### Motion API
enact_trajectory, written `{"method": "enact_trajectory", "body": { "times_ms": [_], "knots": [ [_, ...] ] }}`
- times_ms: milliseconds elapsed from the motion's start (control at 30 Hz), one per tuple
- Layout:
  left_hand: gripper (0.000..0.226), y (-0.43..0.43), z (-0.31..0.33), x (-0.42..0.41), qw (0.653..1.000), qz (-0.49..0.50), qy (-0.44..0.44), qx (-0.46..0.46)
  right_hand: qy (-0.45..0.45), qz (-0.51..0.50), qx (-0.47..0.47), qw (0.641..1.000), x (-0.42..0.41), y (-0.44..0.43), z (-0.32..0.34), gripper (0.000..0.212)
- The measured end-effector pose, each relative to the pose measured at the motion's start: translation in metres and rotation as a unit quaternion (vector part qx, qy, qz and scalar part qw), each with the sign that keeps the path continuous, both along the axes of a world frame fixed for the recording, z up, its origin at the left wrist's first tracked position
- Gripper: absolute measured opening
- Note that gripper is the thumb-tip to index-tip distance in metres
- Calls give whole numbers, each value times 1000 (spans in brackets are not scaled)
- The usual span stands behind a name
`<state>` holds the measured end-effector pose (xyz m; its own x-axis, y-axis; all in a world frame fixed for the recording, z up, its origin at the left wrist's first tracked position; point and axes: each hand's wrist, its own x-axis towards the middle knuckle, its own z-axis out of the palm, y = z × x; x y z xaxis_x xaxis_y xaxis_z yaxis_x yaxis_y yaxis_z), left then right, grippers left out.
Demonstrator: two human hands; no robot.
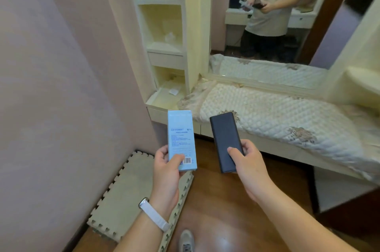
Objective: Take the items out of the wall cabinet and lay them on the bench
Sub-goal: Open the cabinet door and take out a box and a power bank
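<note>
My left hand (166, 171) grips the lower end of a light blue box (181, 134) with printed text and a barcode, held upright. My right hand (249, 164) holds a flat black power bank (224, 134) by its lower end, tilted slightly left. Both items hang over the wooden floor, just short of the bench (277, 112), which is covered by a quilted white pad. The cream wall cabinet (164, 25) with open shelves stands behind, to the left of the bench; a white crumpled item (170, 37) sits on a middle shelf and a small white scrap (173, 91) on the lowest.
A pink wall (61, 87) closes the left side. Beige foam puzzle mats (131, 196) lie on the floor by it. A large mirror (277, 11) above the bench reflects a person. My shoe (186, 240) shows at the bottom edge.
</note>
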<state>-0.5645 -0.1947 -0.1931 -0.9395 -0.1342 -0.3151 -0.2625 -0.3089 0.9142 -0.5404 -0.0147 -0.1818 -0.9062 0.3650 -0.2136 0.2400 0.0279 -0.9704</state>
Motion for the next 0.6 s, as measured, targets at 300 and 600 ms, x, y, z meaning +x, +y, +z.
{"method": "enact_trajectory", "body": {
  "times_ms": [300,600],
  "knots": [
    [28,-12,-25,-143,997,-68,-38,17,-40,-81,28,996,-115,0,-1,7],
    [36,18,-39,-238,988,-138,-57,30,-64,-139,19,988,-177,19,-12,8]
  ]
}}
